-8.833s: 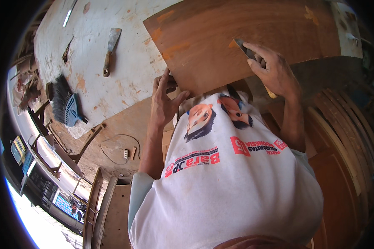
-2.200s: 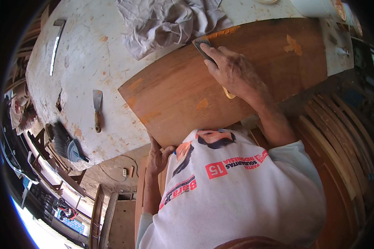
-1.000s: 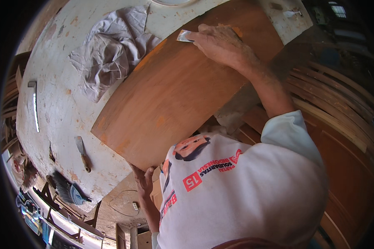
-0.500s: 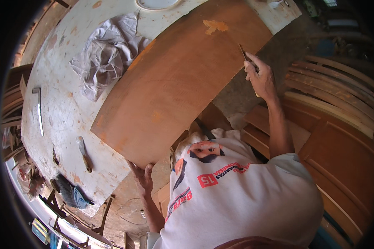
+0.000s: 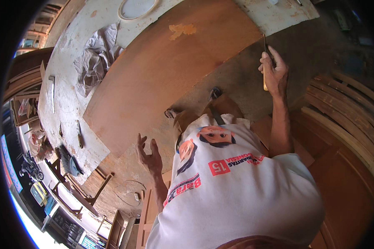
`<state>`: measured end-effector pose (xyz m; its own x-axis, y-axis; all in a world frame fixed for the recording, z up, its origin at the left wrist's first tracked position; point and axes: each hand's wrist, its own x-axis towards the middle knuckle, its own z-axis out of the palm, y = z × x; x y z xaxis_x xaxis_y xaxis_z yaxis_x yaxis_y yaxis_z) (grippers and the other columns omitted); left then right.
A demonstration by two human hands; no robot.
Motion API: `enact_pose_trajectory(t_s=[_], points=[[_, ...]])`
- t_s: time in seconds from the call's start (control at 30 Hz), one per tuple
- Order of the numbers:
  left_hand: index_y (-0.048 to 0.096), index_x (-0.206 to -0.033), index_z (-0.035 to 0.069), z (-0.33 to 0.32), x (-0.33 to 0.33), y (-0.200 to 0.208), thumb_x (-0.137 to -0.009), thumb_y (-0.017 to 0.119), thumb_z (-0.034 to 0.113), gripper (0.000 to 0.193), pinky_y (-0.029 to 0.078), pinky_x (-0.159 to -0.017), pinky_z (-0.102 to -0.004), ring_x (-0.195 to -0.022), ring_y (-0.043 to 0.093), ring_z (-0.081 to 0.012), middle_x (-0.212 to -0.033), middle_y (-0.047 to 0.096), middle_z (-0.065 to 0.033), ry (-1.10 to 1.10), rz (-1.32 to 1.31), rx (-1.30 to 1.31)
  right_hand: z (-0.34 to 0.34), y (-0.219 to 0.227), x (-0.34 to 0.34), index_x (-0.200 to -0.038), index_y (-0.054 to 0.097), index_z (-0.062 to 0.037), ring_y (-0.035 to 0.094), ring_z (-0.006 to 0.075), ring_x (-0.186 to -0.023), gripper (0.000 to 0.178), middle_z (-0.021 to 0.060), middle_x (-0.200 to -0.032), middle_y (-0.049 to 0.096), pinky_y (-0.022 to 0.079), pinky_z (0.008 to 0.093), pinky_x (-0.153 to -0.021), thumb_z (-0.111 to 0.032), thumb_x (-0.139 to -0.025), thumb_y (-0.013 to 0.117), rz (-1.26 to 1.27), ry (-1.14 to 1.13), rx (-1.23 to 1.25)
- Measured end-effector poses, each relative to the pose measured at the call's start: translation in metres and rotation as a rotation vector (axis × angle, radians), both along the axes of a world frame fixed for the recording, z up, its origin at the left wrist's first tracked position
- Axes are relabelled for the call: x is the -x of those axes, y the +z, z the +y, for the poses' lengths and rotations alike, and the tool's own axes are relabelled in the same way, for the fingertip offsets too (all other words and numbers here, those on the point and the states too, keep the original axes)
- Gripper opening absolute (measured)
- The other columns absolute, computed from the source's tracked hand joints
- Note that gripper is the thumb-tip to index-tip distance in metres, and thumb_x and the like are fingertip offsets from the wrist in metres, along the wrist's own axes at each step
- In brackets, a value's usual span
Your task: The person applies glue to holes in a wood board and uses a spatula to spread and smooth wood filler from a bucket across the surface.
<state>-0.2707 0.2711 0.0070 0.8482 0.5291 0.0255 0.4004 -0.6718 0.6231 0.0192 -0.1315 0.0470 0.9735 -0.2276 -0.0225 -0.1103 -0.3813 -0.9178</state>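
A long brown wooden panel (image 5: 162,62) lies across the white, stained table (image 5: 64,108). An orange-tan patch of filler (image 5: 182,31) marks its far part. My right hand (image 5: 275,72) is closed around the yellow handle of a putty knife (image 5: 265,81). Its thin blade, seen edge-on, points away beside the panel's far right corner; I cannot tell whether it touches. Off the panel's near left end, my left hand (image 5: 150,158) is raised with fingers apart, holding nothing.
A crumpled pale cloth (image 5: 96,58) lies left of the panel, a round white lid (image 5: 138,7) beyond it. Another putty knife (image 5: 79,135), a metal strip (image 5: 52,93) and a blue-backed brush (image 5: 72,165) are on the left. Wooden boards (image 5: 345,99) are stacked at right.
My left hand has let go of the panel's near corner and opened. The putty knife in my right hand has moved right, from over the panel to its edge. The view has shifted.
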Motion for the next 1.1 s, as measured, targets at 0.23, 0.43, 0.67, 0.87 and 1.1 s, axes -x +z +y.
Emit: enact_pose_trajectory(t_s=[0.23, 0.43, 0.67, 0.87, 1.1], points=[[0.025, -0.171, -0.002, -0.106, -0.053, -0.025, -0.106, 0.074, 0.043, 0.093, 0.055, -0.106, -0.0445, -0.124, 0.07, -0.0337, -0.135, 0.07, -0.028, -0.037, 0.183, 1.049, -0.039, 0.01, -0.017, -0.147, 0.06, 0.0091, 0.064, 0.0099, -0.069, 0.053, 0.0044, -0.082, 0.068, 0.056, 0.0282, -0.065, -0.027, -0.109, 0.07, -0.005, 0.015, -0.08], [0.032, -0.166, -0.001, -0.119, -0.101, -0.043, -0.11, 0.064, 0.051, 0.083, 0.055, -0.107, -0.0411, -0.121, 0.069, -0.028, -0.137, 0.067, -0.0236, 0.185, -0.053, 1.494, -0.071, 0.036, -0.024, -0.145, 0.063, 0.008, 0.064, 0.0097, -0.069, 0.05, 0.0034, -0.082, 0.068, 0.055, 0.028, -0.065, -0.026, -0.109, 0.07, -0.063, 0.063, 0.013], [0.062, -0.132, 0.007, -0.094, -0.128, -0.069, -0.109, 0.066, 0.052, 0.05, 0.057, -0.103, -0.0406, -0.115, 0.07, -0.0259, -0.124, 0.072, -0.016, 0.43, -0.234, 1.61, -0.106, -0.01, 0.017, -0.147, 0.062, 0.0075, 0.065, 0.0098, -0.071, 0.047, 0.0072, -0.093, 0.072, 0.055, 0.0273, -0.065, -0.021, -0.11, 0.067, 0.101, 0.035, -0.015], [0.067, -0.119, 0.01, -0.102, -0.125, -0.076, -0.108, 0.068, 0.048, 0.039, 0.057, -0.101, -0.0392, -0.108, 0.072, -0.0236, -0.115, 0.075, -0.0111, 0.412, -0.353, 1.648, -0.093, -0.019, 0.001, -0.146, 0.062, 0.0075, 0.068, 0.0115, -0.074, 0.045, 0.0088, -0.095, 0.074, 0.058, 0.0286, -0.066, -0.02, -0.11, 0.066, 0.088, 0.168, 0.036], [0.07, -0.115, 0.01, -0.114, -0.116, -0.068, -0.109, 0.069, 0.045, 0.036, 0.057, -0.099, -0.0371, -0.106, 0.071, -0.0217, -0.114, 0.075, -0.0094, 0.451, -0.319, 1.594, -0.094, -0.006, -0.015, -0.147, 0.062, 0.0068, 0.065, 0.0102, -0.074, 0.044, 0.0072, -0.095, 0.072, 0.056, 0.0279, -0.067, -0.018, -0.11, 0.066, 0.013, 0.248, 0.02]])
